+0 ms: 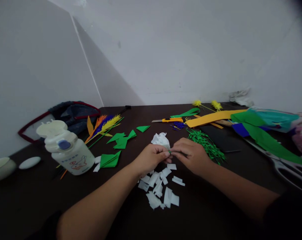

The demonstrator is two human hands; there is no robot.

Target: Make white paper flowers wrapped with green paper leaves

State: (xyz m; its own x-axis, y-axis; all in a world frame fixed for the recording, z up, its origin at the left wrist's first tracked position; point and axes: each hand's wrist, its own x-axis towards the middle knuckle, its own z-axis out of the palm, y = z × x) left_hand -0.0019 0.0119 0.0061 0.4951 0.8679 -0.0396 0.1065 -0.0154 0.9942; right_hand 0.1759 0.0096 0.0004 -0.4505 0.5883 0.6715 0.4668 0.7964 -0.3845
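My left hand (152,158) and my right hand (192,156) meet at the fingertips over the middle of the table. Both are closed in a pinch around a small green piece (169,151); fingers cover most of it, so its exact kind is hidden. Just beyond them is a crumpled white paper bundle (160,139), partly behind my left hand; I cannot tell whether it is held. Cut white paper pieces (154,180) lie scattered below my hands. Right of my right hand is a pile of thin green twisted strips (208,145).
Left stand an open white bottle (76,153), folded green paper (111,160) and yellow, purple and orange paper stalks (107,128). Behind lies a yellow utility knife (169,120), blade exposed. Scissors (285,168), an orange paper strip (210,117) and green paper (270,138) are at right.
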